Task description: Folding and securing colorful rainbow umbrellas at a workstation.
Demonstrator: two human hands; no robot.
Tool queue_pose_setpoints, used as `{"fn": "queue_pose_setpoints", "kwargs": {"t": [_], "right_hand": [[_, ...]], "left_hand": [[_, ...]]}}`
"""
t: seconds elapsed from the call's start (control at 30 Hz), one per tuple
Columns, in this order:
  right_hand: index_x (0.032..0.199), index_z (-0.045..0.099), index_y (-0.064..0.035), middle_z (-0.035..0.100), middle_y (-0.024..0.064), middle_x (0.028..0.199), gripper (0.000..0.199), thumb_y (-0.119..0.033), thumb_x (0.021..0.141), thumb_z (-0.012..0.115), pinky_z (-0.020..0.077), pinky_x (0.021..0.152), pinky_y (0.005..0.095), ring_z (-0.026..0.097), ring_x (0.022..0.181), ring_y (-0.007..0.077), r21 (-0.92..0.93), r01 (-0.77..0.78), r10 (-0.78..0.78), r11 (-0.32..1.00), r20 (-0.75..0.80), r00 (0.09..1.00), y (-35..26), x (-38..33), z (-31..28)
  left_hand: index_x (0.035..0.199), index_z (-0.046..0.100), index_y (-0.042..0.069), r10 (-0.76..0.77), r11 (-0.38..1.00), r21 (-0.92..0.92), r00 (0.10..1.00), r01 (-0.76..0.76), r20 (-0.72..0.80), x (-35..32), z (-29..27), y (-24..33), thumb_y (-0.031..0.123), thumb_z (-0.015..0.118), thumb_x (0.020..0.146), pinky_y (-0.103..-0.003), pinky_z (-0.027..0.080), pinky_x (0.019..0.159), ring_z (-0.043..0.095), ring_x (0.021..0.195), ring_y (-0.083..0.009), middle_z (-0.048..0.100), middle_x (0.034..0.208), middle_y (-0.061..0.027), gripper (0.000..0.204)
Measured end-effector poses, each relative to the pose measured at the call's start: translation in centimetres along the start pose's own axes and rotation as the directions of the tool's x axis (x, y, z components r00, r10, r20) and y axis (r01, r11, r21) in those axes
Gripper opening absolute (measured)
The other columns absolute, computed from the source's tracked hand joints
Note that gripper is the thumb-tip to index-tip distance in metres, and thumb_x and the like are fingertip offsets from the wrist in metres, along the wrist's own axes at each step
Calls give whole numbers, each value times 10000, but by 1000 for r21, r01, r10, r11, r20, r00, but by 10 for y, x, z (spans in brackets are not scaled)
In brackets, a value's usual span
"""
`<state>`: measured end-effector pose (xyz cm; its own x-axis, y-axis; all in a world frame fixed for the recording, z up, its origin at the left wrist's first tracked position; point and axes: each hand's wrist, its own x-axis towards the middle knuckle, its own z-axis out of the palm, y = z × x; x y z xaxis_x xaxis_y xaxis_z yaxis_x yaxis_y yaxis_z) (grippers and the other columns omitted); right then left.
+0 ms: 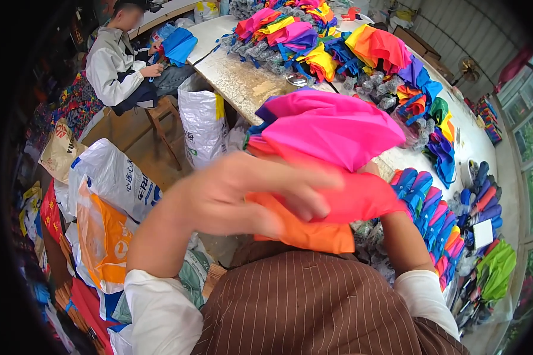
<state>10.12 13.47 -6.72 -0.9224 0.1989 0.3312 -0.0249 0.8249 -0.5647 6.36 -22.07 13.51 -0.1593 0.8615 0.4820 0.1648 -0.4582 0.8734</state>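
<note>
Hands, both raised close before the chest: left hand (249,195) blurred, fingers curled over the orange and red panels of a multicoloured umbrella canopy (331,133); right hand (370,171) almost wholly hidden behind the cloth, only a sliver showing, so its grip cannot be told, though the forearm rises straight into the bundle. Canopy: bunched fabric, pink panel uppermost, red and orange below, blue and purple edging at the upper left; held in the air between the hands, above the near edge of the surface (243,80). Long axis runs roughly from lower left to upper right, the loose pink end pointing away from the person. Left hand lies in front and nearer the camera, right hand behind and beneath. Beyond: rows of folded rainbow umbrellas (432,219) at right, a heap of canopies (314,41) across the far surface, white woven sack (204,121) beside it, a seated co-worker (115,62) at upper left.
</note>
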Motion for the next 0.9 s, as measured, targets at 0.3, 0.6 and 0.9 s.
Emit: {"fn": "queue_pose_setpoints", "kwargs": {"t": [0.3, 0.6, 0.9], "right_hand": [[1067, 636, -96, 648, 120, 1040, 273, -238, 834, 623, 468, 834, 418, 614, 978, 315, -414, -15, 183, 910, 371, 910, -151, 2, -45], [1363, 478, -90, 542, 129, 1322, 504, -242, 903, 616, 403, 1028, 380, 511, 1219, 274, 210, 98, -135, 973, 171, 976, -16, -13, -17], [1367, 461, -68, 497, 136, 1375, 512, -248, 909, 602, 381, 1049, 414, 469, 1273, 274, 189, 82, -116, 979, 181, 976, -92, -8, -36]], "left_hand": [[1120, 636, 4, 21, 697, 714, 992, 72, -121, -17, -41, -54, 165, 491, 938, -370, 473, 924, 658, 979, -267, 677, 1048, -165, 283], [1297, 518, 12, 241, 937, 330, 892, -112, -383, -2, -61, 8, 191, 601, 921, -377, 438, 984, 598, 1083, -209, 631, 1147, -113, 425], [1192, 588, 71, 274, 299, 954, 957, 12, -98, 14, -27, -27, 200, 824, 682, -378, 427, 930, 551, 1013, -266, 541, 1112, -106, 577]]}}
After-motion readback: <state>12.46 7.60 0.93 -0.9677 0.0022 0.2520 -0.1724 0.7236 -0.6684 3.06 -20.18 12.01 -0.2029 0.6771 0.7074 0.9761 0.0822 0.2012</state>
